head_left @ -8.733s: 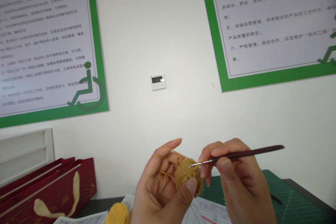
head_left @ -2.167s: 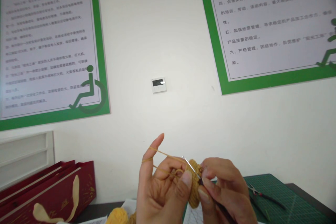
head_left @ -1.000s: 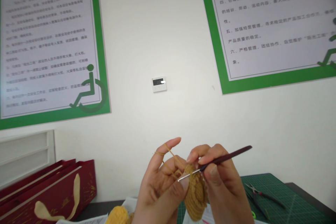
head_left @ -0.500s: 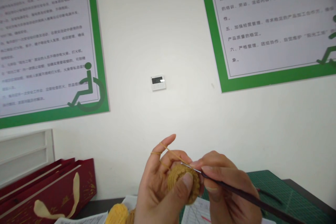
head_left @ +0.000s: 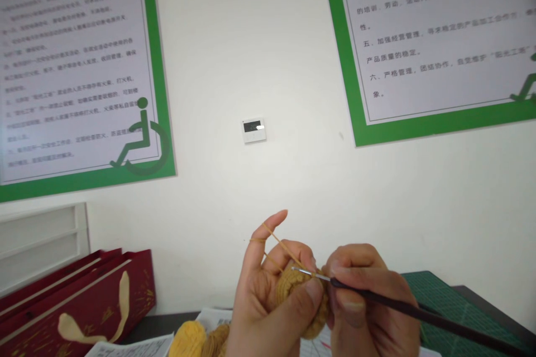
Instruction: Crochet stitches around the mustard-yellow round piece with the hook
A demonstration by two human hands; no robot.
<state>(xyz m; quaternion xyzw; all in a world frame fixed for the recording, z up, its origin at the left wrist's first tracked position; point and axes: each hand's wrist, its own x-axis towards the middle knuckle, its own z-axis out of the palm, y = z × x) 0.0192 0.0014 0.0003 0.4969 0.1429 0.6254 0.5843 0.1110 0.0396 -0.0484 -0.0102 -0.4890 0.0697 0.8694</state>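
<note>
My left hand (head_left: 268, 295) pinches a round mustard-brown crochet piece (head_left: 288, 289) between thumb and fingers. A strand of mustard yarn (head_left: 281, 244) loops around its raised index finger and runs down to the piece. My right hand (head_left: 368, 295) grips a crochet hook (head_left: 385, 301) with a dark handle and a silver metal tip. The hook's tip lies at the upper edge of the crochet piece, close to the yarn, beside my left thumb. Part of the piece is hidden behind my left thumb and fingers.
Yellow yarn (head_left: 188, 339) and brown yarn (head_left: 215, 340) lie below on printed papers (head_left: 134, 346). Dark red gift bags (head_left: 84, 307) stand at the left. A green cutting mat (head_left: 456, 307) lies at the right. The wall ahead bears two green-framed posters and a small white panel (head_left: 253, 130).
Both hands have shifted slightly right in view with the crochet piece. The hook has drawn back a little to the right relative to the piece, and the right fingers sit slightly farther away.
</note>
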